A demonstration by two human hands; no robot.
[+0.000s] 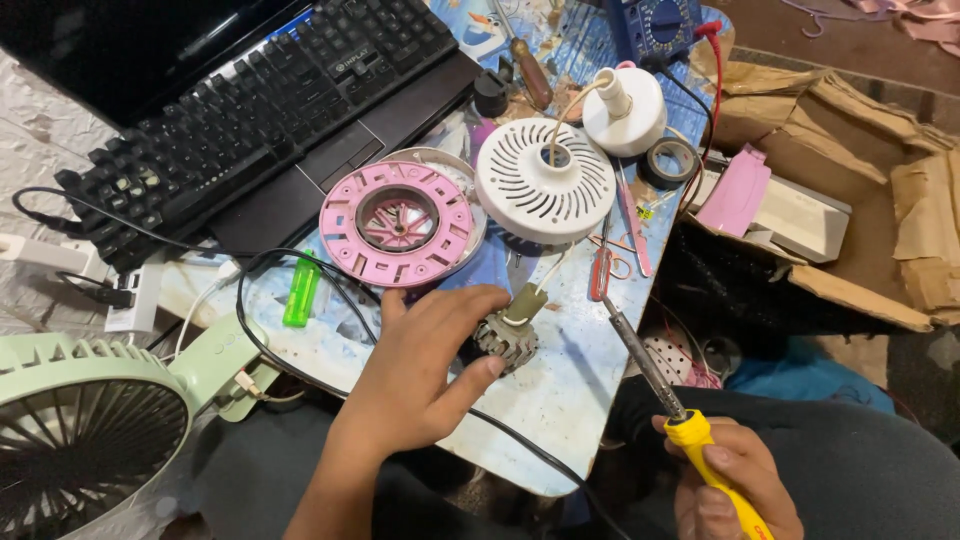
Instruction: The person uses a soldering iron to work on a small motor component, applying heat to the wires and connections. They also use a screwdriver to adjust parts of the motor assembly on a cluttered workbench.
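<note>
Cluttered with parts, the small table with a pale printed cover (580, 390) sits between a black keyboard (250, 110) resting on a laptop and torn brown cardboard (880, 150). The person's left hand (420, 370) lies over the near part of the table, its fingers loosely spread, thumb and fingertips touching a small finned grey metal motor part (505, 340) that rests on the cover. The right hand (735, 485) is wrapped tight around the yellow handle of a soldering iron (665, 385), whose thin metal shaft slants up toward the table's edge, its tip near the motor part but apart from it. Just beyond lie a round pink plastic ring (397, 222) and a white slotted round cover (545, 180). A pale green fan (85, 430) stands at the left.
</note>
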